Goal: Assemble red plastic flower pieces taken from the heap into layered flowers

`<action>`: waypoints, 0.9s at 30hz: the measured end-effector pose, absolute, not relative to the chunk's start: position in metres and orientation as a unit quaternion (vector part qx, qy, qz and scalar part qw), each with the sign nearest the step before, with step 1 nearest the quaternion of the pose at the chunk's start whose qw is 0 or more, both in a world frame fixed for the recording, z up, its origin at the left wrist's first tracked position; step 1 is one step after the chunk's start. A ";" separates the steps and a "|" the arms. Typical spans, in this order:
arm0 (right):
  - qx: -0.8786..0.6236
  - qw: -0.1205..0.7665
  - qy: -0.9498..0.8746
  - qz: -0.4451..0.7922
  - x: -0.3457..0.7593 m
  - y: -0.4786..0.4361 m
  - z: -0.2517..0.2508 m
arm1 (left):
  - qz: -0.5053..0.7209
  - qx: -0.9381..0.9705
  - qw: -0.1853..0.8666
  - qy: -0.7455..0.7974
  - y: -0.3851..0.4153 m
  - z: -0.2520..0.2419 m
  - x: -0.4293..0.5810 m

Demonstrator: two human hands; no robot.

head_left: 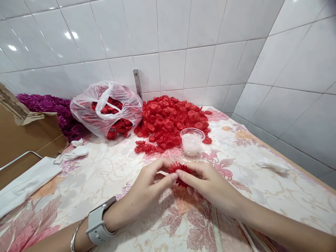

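A red artificial flower head (180,169) with narrow petals is held between my two hands, just above the flowered tablecloth. My left hand (154,180) pinches its left side with thumb and fingers. From the right, my right hand (203,178) grips the same flower, its thumb lying across the petals. Part of the flower is hidden by my fingers. Right behind my hands stands a small clear plastic cup (193,141) with whitish contents. Beyond it lies a large heap of red flower heads (170,119).
A knotted clear plastic bag (84,108) of red flowers sits left of the heap. Purple flowers (47,103) and a cardboard box (34,136) are further left. Crumpled tissue (76,153) lies nearby, another white scrap (273,166) at right. Tiled walls (173,24) bound the table (118,182).
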State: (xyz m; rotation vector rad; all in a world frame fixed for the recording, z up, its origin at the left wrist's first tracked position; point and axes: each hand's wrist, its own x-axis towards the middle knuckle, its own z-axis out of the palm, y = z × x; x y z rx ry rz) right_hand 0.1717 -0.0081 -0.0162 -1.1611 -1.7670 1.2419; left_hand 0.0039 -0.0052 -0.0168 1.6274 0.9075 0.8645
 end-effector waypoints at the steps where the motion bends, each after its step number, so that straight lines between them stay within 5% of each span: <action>1: -0.449 0.338 -0.678 0.473 0.171 -0.008 -0.016 | 0.368 0.662 0.530 0.382 -0.004 -0.017 0.004; 9: -0.404 0.366 -0.556 0.628 0.168 -0.007 -0.019 | 0.430 0.480 0.655 0.395 0.003 -0.018 0.006; 15: -0.414 0.441 -0.492 0.626 0.173 0.003 -0.024 | 0.477 0.531 0.504 0.485 0.031 -0.011 -0.014; 20: -0.408 0.426 -0.495 0.638 0.176 0.005 -0.026 | 0.450 0.679 0.217 0.538 0.053 -0.018 -0.035; 27: -0.408 0.418 -0.510 0.632 0.176 0.002 -0.019 | 0.417 0.713 0.146 0.545 0.064 -0.018 -0.041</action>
